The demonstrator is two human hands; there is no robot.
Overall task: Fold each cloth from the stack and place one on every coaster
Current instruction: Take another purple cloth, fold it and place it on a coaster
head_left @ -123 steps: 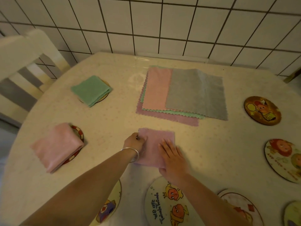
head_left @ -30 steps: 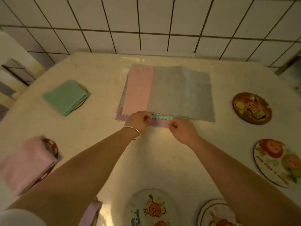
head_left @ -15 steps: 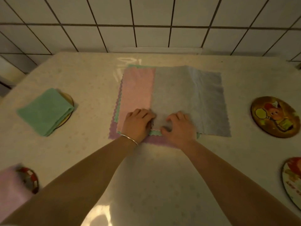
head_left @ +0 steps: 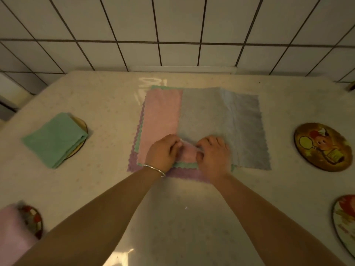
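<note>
A stack of flat cloths lies mid-table: a grey cloth [head_left: 221, 120] on top to the right, a pink cloth [head_left: 161, 120] under it, and green and purple edges [head_left: 184, 173] showing below. My left hand [head_left: 163, 153] and my right hand [head_left: 214, 153] sit close together at the stack's near edge. Their curled fingers pinch the grey cloth's near left corner, which is pushed back so that pink shows between them. A folded green cloth [head_left: 55, 139] rests on a coaster [head_left: 83, 127] at left. A folded pink cloth [head_left: 11, 233] covers a coaster [head_left: 33, 221] at lower left.
Two bare picture coasters lie at the right: one round [head_left: 322, 146], another [head_left: 345, 223] cut off by the frame edge. A tiled wall [head_left: 176, 31] stands directly behind the table. The glossy tabletop [head_left: 182, 217] stretches between my forearms.
My hands went from the folded purple cloth to the stack's near edge. In the last half second the fingers curled and drew the grey corner back, uncovering pink.
</note>
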